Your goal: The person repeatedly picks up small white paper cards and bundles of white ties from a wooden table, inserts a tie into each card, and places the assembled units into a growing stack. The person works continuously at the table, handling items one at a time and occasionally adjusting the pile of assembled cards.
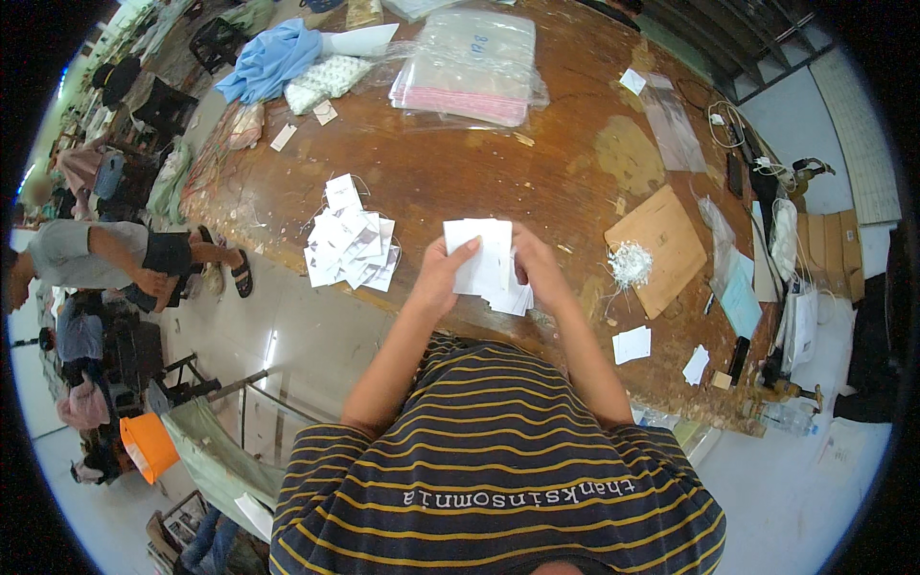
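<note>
In front of my body, at the table's near edge, a stack of white cards is held between both hands. My left hand grips its left side, with the thumb lying across the top card. At the right side, my right hand is closed on the stack's edge, its fingertips partly hidden. More white cards fan out below the stack. To the left lies a loose pile of white tags, some with strings. A tangle of white strings rests on a brown envelope to the right.
The worn wooden table carries clear plastic bags at the back and blue cloth at far left. Near right lie small white cards and a black object. Another person is beyond the table's left side.
</note>
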Demonstrator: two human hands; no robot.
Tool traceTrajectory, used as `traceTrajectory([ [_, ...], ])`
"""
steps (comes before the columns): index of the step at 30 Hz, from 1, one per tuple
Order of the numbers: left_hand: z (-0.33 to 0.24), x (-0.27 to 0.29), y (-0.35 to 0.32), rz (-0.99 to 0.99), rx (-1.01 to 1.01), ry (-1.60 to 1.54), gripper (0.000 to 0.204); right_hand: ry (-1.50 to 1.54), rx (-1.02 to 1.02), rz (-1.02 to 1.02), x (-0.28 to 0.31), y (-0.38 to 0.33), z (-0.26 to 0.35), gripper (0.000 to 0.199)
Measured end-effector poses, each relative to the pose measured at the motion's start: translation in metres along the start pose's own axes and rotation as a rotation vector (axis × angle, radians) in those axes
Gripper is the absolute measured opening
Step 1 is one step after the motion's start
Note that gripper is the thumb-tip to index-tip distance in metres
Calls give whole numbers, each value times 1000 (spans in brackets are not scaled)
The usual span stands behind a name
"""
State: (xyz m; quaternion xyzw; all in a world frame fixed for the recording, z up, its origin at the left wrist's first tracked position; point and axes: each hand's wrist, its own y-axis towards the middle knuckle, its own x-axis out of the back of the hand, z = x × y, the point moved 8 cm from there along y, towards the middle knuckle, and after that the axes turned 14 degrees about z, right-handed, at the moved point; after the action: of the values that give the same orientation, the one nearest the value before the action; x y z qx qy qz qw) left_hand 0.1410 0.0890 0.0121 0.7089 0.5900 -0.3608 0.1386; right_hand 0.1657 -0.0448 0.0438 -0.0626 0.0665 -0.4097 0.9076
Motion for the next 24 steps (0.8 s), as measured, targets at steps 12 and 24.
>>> traceTrajectory([
  [12,-22,2,-8,-163,-152,351,24,907,793,-58,41,-12,50,7],
  [24,-31,0,-11,-188,-273,495,23,-279,109,-460,-2,6,38,12],
])
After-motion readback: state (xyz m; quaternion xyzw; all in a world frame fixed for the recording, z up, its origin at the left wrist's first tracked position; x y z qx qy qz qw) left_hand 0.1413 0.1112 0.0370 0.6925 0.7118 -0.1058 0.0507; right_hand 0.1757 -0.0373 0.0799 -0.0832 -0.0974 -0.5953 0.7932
